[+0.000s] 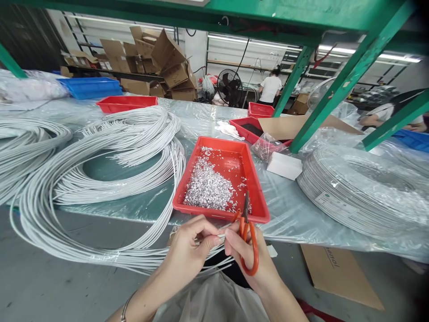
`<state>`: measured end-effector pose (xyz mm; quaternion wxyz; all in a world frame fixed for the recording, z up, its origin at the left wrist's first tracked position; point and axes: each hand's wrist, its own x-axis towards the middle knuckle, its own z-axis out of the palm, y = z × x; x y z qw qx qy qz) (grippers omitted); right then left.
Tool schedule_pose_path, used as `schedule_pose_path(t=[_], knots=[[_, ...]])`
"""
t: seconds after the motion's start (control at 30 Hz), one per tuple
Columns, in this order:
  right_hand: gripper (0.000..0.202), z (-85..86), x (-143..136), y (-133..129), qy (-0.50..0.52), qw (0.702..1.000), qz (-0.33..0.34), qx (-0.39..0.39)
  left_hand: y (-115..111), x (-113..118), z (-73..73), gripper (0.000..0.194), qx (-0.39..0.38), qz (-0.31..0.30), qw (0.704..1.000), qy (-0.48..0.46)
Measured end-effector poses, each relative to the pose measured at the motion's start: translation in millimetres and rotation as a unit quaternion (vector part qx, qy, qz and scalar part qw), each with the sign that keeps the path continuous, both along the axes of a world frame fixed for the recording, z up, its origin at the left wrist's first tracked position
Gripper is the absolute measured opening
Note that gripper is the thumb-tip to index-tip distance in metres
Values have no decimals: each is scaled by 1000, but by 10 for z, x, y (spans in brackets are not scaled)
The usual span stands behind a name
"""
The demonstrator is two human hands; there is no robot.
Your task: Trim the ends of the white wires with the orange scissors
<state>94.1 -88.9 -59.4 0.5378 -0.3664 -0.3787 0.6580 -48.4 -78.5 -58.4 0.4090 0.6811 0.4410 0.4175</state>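
Station: table (281, 223) covered in clear plastic sheet, green metal frame (348, 82) above it.

Left hand (191, 239): thumb and index finger pinched together on a white cable (221, 235). A bracelet (124, 308) sits on the wrist. Right hand (253, 257): thumb and fingers closed on the same cable, fingertips just beside those of the left. The right hand also carries scissors (256, 257) with orange handles; the blades point up and away, over the near edge of a red tray (197, 210). Cable position: between the 2 hands, in front of the tray's near rim, low in the view.

Tray contents: a heap of small silver pieces (209, 188), mostly left of centre, with stray pieces scattered to the right. Exact nature of the pieces: too small to tell.

Left of the tray: large loose coils of white cable (38, 201), some strands running toward the hands. Right: a white box (284, 166) and a plastic-wrapped coil (335, 201) with a label. Far left side of the table: 1 blue tray (90, 89) and 1 empty-looking red container (127, 105).

Background: a black fan (229, 87), stacked cardboard boxes (170, 58), and a person (270, 87) in a white top. A flat cardboard sheet (338, 273) lies below the table edge at right.
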Motion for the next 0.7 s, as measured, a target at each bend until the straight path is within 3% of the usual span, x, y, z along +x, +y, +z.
schedule_pose_path(t=[0.23,0.43,0.57,0.7], knots=[[26,-40,-85,21,81,993,70,-53,22,17,19,16,-70,-7,988,-134],[17,-31,-26,44,20,1000,19,10,35,-4,-2,32,-187,-42,962,-195],[12,6,6,46,-31,999,-9,40,29,-2,12,32,-190,-48,962,-191],[23,38,6,60,-18,999,22,18,7,-26,46,24,-143,-75,976,-148]])
